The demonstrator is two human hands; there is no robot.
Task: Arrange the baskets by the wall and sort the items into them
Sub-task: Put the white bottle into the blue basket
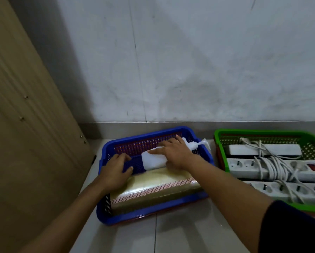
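Note:
A blue plastic basket (105,214) sits on the tiled floor near the wall. Inside it lies a white pump bottle (152,161) on its side, its pump head sticking out over the basket's right rim. My right hand (173,154) rests on top of the bottle, fingers wrapped over it. In front of the bottle lies a long wrapped package (153,189) with red-and-white tape. My left hand (114,170) lies on the package's left end, fingers spread and reaching into the basket. To the right stands a green basket (219,152) with white power strips (262,168).
A tall brown wooden panel (25,125) stands at the left, close to the blue basket. The white wall (189,61) runs behind both baskets. A red basket edge shows under each basket. Grey floor tiles (171,234) lie in the foreground.

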